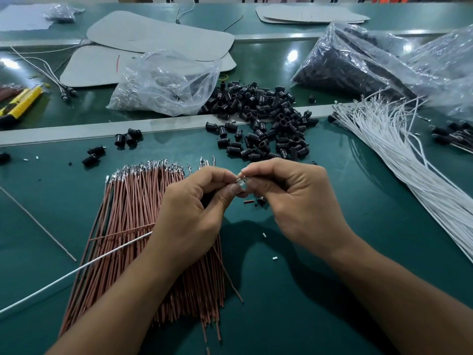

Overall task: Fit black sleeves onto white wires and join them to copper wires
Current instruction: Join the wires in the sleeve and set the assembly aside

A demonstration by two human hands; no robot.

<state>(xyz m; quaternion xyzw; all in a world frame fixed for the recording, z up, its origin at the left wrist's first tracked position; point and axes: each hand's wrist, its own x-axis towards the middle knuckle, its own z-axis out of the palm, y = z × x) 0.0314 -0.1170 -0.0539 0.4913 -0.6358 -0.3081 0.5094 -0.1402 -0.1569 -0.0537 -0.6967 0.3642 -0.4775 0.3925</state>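
My left hand (190, 211) and my right hand (294, 201) meet at the middle of the green table, fingertips pinching a small clear and metal terminal piece (242, 181) between them. A white wire (76, 270) and a copper wire (120, 233) trail from my left hand toward the lower left. Under my left hand lies a thick bundle of copper wires (133, 226) with metal terminals at the far ends. A heap of black sleeves (266, 124) sits beyond my hands. A long bundle of white wires (399, 155) runs along the right.
A clear plastic bag (166, 83) lies behind the heap, and two large bags of black parts (358, 62) at the back right. A yellow cutter (20, 103) lies at the left. Grey cardboard sheets (158, 34) lie at the back. Small scraps (264, 234) dot the table.
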